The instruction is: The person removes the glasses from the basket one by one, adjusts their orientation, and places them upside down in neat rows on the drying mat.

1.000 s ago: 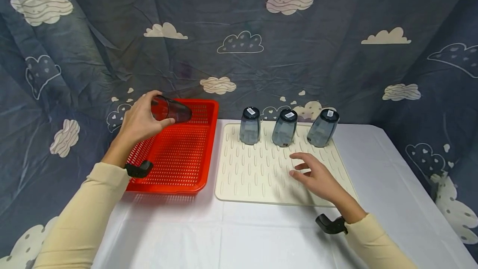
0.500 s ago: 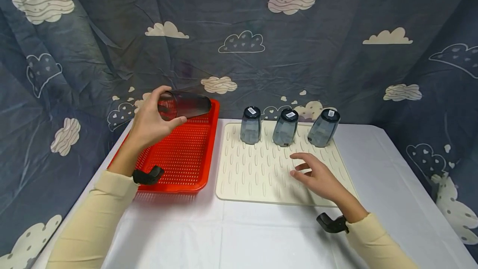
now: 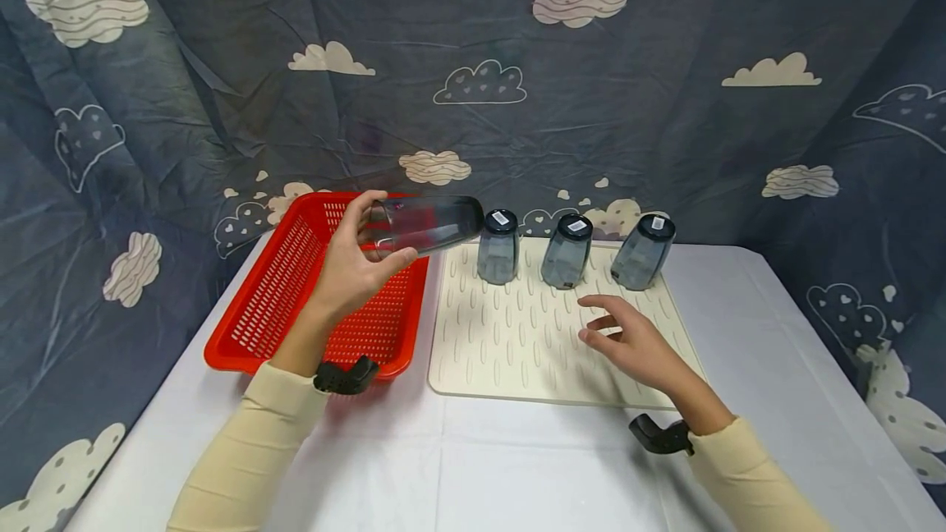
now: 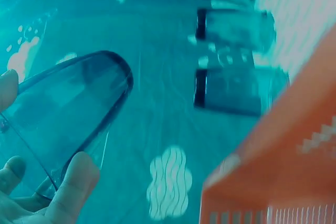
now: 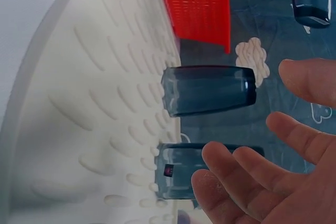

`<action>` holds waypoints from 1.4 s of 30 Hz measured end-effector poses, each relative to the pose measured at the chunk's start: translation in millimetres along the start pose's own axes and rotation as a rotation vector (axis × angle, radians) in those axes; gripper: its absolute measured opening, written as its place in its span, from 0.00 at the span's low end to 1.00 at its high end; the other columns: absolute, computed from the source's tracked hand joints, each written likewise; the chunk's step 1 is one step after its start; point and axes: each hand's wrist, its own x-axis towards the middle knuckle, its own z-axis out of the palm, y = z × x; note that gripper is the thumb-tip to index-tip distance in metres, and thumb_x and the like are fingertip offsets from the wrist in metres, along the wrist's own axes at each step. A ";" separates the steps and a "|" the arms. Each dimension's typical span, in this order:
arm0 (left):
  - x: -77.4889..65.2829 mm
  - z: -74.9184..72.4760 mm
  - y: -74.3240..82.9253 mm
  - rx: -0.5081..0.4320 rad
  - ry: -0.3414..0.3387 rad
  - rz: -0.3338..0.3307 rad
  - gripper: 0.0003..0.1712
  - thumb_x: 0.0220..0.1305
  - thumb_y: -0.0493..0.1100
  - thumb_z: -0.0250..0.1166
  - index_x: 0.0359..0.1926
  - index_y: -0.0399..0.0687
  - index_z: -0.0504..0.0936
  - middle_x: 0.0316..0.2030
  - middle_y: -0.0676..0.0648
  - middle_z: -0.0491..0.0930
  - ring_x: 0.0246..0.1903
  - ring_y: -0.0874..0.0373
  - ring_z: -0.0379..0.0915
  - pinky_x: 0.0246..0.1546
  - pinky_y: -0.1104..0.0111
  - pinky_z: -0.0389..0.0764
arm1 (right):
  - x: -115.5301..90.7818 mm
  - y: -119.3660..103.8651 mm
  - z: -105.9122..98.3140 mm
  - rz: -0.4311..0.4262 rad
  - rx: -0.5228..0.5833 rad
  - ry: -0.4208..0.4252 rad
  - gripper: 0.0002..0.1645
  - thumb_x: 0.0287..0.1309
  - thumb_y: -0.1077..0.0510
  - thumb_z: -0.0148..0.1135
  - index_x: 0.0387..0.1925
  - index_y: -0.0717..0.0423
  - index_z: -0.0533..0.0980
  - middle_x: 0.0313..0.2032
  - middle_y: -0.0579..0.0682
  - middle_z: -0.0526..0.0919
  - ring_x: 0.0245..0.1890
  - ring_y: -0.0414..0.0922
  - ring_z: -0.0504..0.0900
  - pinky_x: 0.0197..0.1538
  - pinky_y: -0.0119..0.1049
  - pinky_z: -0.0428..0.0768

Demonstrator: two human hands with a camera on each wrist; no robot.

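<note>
My left hand [image 3: 353,265] grips a dark tinted drinking glass [image 3: 436,222] near its rim. The glass lies sideways in the air above the right side of the red basket [image 3: 251,302], its base pointing right. In the left wrist view the thumb and fingers wrap round that glass [image 4: 79,98]. My right hand [image 3: 628,343] hovers over the cream ridged mat [image 3: 502,351], fingers loosely bent and holding nothing. Three similar glasses stand upside down along the mat's far edge: a left one [image 3: 498,249], a middle one [image 3: 567,251] and a tilted-looking right one [image 3: 643,253].
A white cloth [image 3: 502,474] covers the table under basket and mat. Behind hangs a dark curtain [image 3: 650,130] with a cloud pattern, close to the glasses. Each wrist wears a black camera mount, such as the right one [image 3: 660,436].
My left hand has carried the glass from the basket's far left side rightward, near the left standing glass. The right hand stays nearly still over the mat.
</note>
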 end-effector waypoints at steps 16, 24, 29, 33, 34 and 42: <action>-13.7 55.0 0.8 -0.167 -0.112 0.025 0.43 0.55 0.35 0.69 0.70 0.51 0.60 0.58 0.37 0.70 0.52 0.43 0.72 0.43 0.65 0.82 | 3.5 -1.7 -8.6 0.023 0.023 -0.027 0.29 0.68 0.56 0.60 0.67 0.59 0.66 0.66 0.63 0.69 0.57 0.60 0.80 0.53 0.54 0.82; -22.5 80.4 -2.6 -0.339 -0.188 -0.025 0.44 0.56 0.36 0.69 0.71 0.45 0.59 0.59 0.34 0.71 0.49 0.51 0.74 0.42 0.69 0.84 | 4.7 -2.8 -13.9 0.032 0.058 -0.053 0.31 0.69 0.53 0.59 0.69 0.59 0.65 0.67 0.63 0.69 0.58 0.60 0.79 0.53 0.53 0.82; -24.4 95.7 -9.8 -0.416 -0.217 -0.060 0.42 0.56 0.34 0.68 0.70 0.45 0.60 0.58 0.33 0.71 0.47 0.54 0.75 0.42 0.69 0.85 | 4.9 -2.2 -15.9 0.028 0.095 -0.065 0.32 0.69 0.53 0.59 0.69 0.58 0.64 0.68 0.63 0.69 0.58 0.60 0.80 0.51 0.50 0.83; -27.5 108.6 -16.8 -0.454 -0.236 -0.110 0.41 0.56 0.30 0.66 0.69 0.44 0.60 0.57 0.33 0.71 0.45 0.56 0.76 0.42 0.70 0.84 | 5.3 -2.1 -16.1 0.015 0.131 -0.064 0.34 0.69 0.53 0.58 0.71 0.58 0.60 0.68 0.65 0.67 0.57 0.60 0.80 0.50 0.45 0.82; -28.8 111.1 -18.3 -0.455 -0.237 -0.121 0.41 0.55 0.29 0.66 0.69 0.44 0.60 0.57 0.32 0.72 0.45 0.57 0.75 0.42 0.70 0.84 | 5.6 -2.1 -16.1 0.011 0.144 -0.062 0.35 0.69 0.53 0.58 0.72 0.59 0.59 0.69 0.66 0.67 0.57 0.60 0.80 0.50 0.44 0.82; -34.2 121.3 -20.7 -0.393 -0.265 -0.144 0.42 0.55 0.32 0.68 0.70 0.51 0.61 0.58 0.35 0.71 0.47 0.54 0.73 0.43 0.68 0.82 | 5.2 -0.5 -17.0 -0.027 0.314 -0.059 0.30 0.76 0.54 0.45 0.71 0.64 0.57 0.66 0.69 0.67 0.49 0.38 0.82 0.48 0.34 0.83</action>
